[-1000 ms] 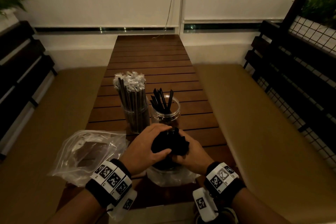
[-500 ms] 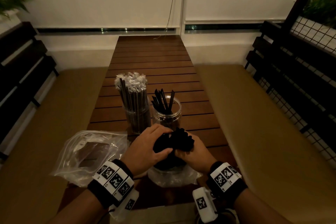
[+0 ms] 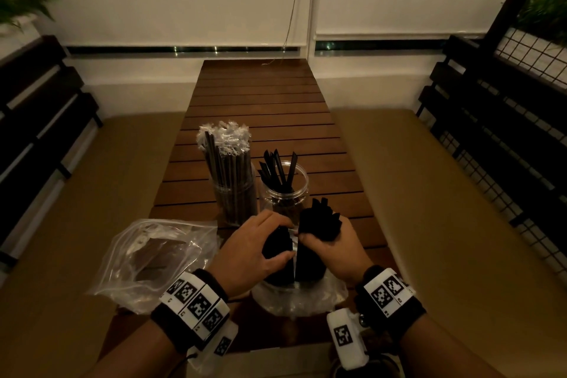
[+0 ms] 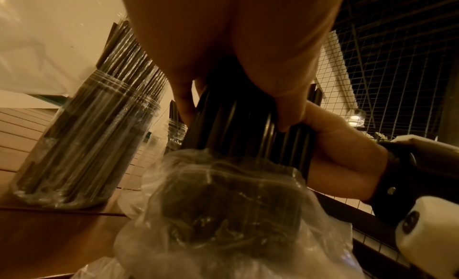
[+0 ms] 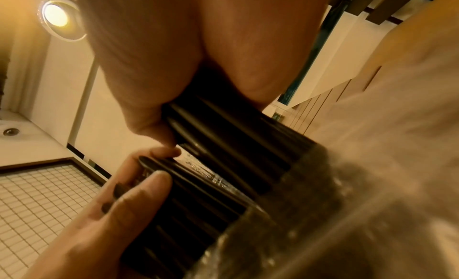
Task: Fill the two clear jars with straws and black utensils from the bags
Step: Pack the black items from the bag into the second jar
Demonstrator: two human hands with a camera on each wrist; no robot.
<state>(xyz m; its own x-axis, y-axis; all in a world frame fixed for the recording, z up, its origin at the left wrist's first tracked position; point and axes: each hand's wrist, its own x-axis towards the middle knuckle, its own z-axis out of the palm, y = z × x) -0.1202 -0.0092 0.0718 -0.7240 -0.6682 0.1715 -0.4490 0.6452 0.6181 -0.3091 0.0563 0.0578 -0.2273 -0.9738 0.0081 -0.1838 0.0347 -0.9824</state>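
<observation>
Two clear jars stand mid-table: the left jar (image 3: 235, 199) is packed with wrapped straws (image 3: 227, 156), the right jar (image 3: 287, 193) holds a few black utensils (image 3: 277, 169). In front of them a clear bag (image 3: 300, 298) stands with a thick bunch of black utensils in it. My left hand (image 3: 257, 252) grips the left part of that bunch (image 3: 279, 252). My right hand (image 3: 334, 242) grips the right part (image 3: 319, 221), raised a little and pulled to the right. A narrow gap shows between the two parts. In the wrist views the fingers curl round the black handles (image 4: 248, 126) (image 5: 236, 145).
A second, nearly flat clear bag (image 3: 153, 258) lies at the table's near left. The slatted wooden table (image 3: 260, 95) runs away from me between two cushioned benches (image 3: 445, 224). A wire mesh screen (image 3: 527, 49) stands at the right.
The single bunch of black utensils has been split in two. My right hand has drawn its part up and to the right; my left hand stays on the remainder in the bag.
</observation>
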